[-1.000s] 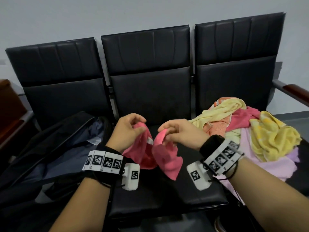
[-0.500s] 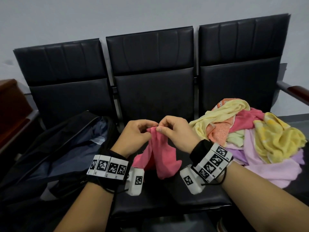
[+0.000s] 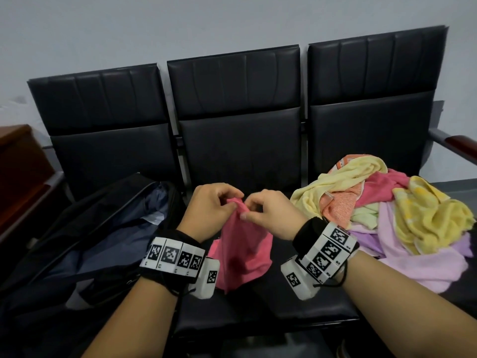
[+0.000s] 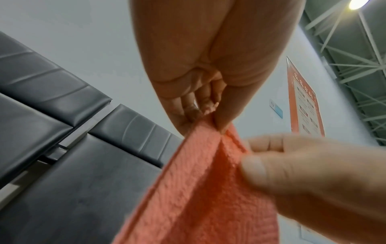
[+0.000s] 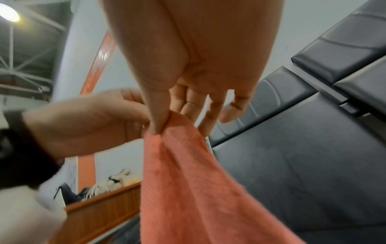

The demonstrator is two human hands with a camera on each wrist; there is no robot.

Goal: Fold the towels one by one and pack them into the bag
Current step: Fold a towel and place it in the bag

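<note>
A pink towel (image 3: pixel 244 248) hangs doubled over the middle seat, its top corners brought together. My left hand (image 3: pixel 215 210) pinches the top edge between thumb and fingers. Right beside it, my right hand (image 3: pixel 268 215) pinches the same edge. The left wrist view shows the left hand (image 4: pixel 208 118) holding the towel (image 4: pixel 208 198) from above, with the right hand's thumb against its edge. In the right wrist view, the right hand (image 5: pixel 165 125) pinches the towel (image 5: pixel 188 189) at its top. An open black bag (image 3: pixel 103 241) lies on the left seat.
A heap of yellow, pink, orange and lilac towels (image 3: pixel 402 218) covers the right seat. Black seat backs (image 3: pixel 240 117) stand behind. A brown wooden unit (image 3: pixel 18 177) is at the far left, and a brown armrest (image 3: pixel 459 143) at the far right.
My hands came together from apart, bringing the two held corners of the pink towel together so it now hangs doubled.
</note>
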